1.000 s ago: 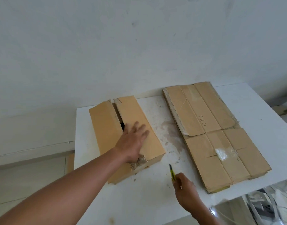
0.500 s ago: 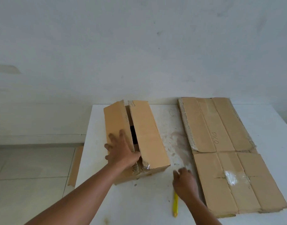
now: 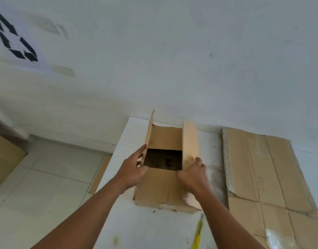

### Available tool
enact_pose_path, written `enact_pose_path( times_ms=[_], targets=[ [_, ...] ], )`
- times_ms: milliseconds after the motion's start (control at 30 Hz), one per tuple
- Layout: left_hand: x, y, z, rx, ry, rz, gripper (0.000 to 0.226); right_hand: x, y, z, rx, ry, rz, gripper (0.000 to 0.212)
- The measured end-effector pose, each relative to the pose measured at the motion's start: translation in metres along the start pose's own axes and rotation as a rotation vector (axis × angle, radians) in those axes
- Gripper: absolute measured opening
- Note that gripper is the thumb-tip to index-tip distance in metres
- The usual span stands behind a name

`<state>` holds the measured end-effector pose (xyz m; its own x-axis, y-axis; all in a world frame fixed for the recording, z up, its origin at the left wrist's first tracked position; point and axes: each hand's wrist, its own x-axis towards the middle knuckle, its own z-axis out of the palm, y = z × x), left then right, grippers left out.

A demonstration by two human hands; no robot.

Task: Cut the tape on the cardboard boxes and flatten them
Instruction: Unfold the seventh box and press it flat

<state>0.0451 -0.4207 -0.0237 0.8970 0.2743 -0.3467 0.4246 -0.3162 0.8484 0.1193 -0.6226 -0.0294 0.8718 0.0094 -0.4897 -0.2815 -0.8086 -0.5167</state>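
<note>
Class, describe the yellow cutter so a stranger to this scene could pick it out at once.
Find the white table by the wall. Near its front edge, between the open box and the flattened cardboard, lies a slim cutter. It is the only yellow thing among brown cardboard.

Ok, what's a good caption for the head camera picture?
The left hand and right hand hold the cardboard box flaps open; yellow cutter lies nearby.

Arms outstretched, left hand (image 3: 134, 170) and right hand (image 3: 194, 176) grip the box (image 3: 158, 187).
</note>
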Motion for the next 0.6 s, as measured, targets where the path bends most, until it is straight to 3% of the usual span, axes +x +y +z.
enact_pose_path(
  times_ms=[133, 233, 367, 467, 567, 600],
  targets=[
    [-0.006, -0.020, -0.041, -0.134, 0.061, -0.094, 0.061, 0.004, 0.008, -0.048, 0.238, -0.076, 0.046, 0.047],
    [-0.009, -0.039, -0.058, -0.079, 0.101, -0.136, 0.061, -0.004, 0.010, -0.083, 0.380, -0.118, 0.053, 0.012],
    [-0.006, -0.046, -0.054, 0.209, 0.254, -0.126, 0.065, -0.039, -0.008, -0.117, 0.568, -0.234, 0.006, 0.020],
    [-0.002, -0.043, -0.035, 0.572, 0.206, -0.148, 0.083, -0.061, -0.028, -0.117, 0.593, -0.303, -0.092, 0.035],
    [0.000, -0.028, -0.016, 0.526, 0.168, -0.077, 0.068, -0.073, -0.048, -0.100, 0.628, -0.323, -0.162, 0.027],
    [0.002, -0.025, -0.013, 0.534, 0.149, -0.014, 0.080, -0.077, -0.056, -0.092, 0.641, -0.315, -0.180, 0.023]
  ],
)
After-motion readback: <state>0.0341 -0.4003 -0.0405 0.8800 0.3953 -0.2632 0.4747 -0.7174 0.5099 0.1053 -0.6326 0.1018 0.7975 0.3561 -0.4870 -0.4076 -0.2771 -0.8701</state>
